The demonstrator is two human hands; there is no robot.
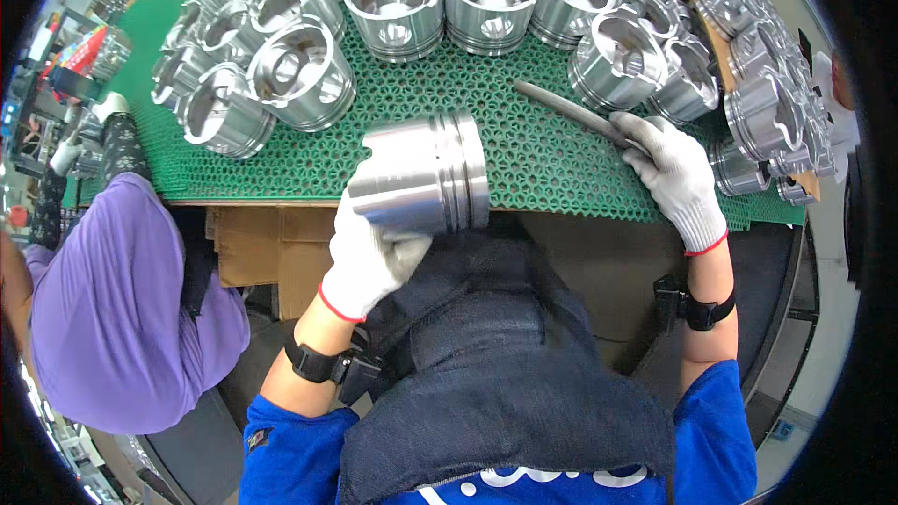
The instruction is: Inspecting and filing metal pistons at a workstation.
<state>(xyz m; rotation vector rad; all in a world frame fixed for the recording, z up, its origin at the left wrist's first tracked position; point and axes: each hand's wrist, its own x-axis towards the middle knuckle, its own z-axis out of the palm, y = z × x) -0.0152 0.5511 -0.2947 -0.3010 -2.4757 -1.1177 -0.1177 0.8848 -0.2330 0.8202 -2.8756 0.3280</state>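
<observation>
A shiny metal piston (412, 178) lies on its side in my left hand (369, 257), its ring grooves facing right. My gloved fingers are wrapped round it from below and behind, partly hidden by it. Over the right part of the mat, my right hand (669, 168), in a white knit glove, is closed on the near end of a slim grey file (571, 112). The file's far tip points up and left across the mat, close to a standing piston (617, 61).
Rows of pistons (393, 9) stand on the green perforated mat (524, 164) at the back and both sides. More pistons (767, 117) stand beyond a wooden divider (697, 0) at right. A co-worker in purple (140, 309) sits at left. Cardboard (248, 248) shows below the table edge.
</observation>
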